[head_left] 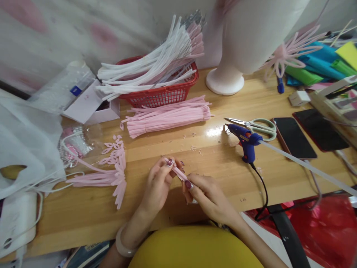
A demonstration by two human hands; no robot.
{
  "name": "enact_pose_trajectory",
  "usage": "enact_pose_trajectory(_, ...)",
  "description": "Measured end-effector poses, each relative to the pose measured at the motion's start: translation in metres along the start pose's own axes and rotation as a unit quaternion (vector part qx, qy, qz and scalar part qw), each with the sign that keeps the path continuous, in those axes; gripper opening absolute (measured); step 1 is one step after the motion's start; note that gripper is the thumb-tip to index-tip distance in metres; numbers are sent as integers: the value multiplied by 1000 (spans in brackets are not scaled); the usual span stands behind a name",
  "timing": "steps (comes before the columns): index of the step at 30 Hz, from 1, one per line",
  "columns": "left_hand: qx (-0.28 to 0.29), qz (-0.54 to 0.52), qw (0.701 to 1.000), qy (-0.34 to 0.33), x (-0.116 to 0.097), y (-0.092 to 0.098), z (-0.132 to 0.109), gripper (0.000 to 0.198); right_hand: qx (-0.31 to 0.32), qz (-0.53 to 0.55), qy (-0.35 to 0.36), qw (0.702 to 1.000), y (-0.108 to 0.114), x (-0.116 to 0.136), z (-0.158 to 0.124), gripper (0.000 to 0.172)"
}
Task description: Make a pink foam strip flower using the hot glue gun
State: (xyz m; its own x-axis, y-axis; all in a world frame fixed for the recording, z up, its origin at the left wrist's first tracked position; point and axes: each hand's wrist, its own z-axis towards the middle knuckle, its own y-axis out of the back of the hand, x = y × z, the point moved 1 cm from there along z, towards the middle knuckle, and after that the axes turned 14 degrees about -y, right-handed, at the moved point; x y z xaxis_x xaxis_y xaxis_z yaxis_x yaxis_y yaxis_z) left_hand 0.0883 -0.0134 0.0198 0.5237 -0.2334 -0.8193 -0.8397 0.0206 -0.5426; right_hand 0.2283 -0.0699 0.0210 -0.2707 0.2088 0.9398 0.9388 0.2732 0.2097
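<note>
Between my two hands is a short pink pipe cleaner, slanting down to the right. The thumb and fingers of my left hand pinch its upper end. My right hand grips the lower end, thumb on top; part of the piece is hidden by the fingers. Left of my hands lies a pile of bent pink pipe cleaner pieces, some looped like petals. Beyond them a thick bundle of straight pink pipe cleaners rests on the table. Small pink scraps are scattered in between.
A blue glue gun with a long glue stick and black cord lies right, beside scissors and two phones. Behind stand a red basket of white and pink pipe cleaners and a white stand. Plastic bags lie left.
</note>
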Motion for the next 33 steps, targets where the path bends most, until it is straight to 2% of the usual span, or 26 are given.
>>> enact_pose_trajectory(6,-22,13,1000,13,4,3,-4,31,-24,30,7,999,-1,1,1,34)
enact_pose_trajectory(11,-45,-26,999,-13,2,5,0,26,-21,-1,6,1000,-2,2,1,33)
enact_pose_trajectory(15,-43,-41,998,-6,3,5,2,25,-18,-7,6,1000,-1,2,0,33)
enact_pose_trajectory(23,-13,20,1000,-2,7,3,-3,24,1,50,-2,999,-1,1,3,38)
enact_pose_trajectory(29,80,-3,995,62,18,2,-12,23,29,152,-20,988,-3,-3,8,34)
enact_pose_trajectory(33,63,-15,997,47,14,2,-9,26,45,206,-29,977,-3,-3,8,38)
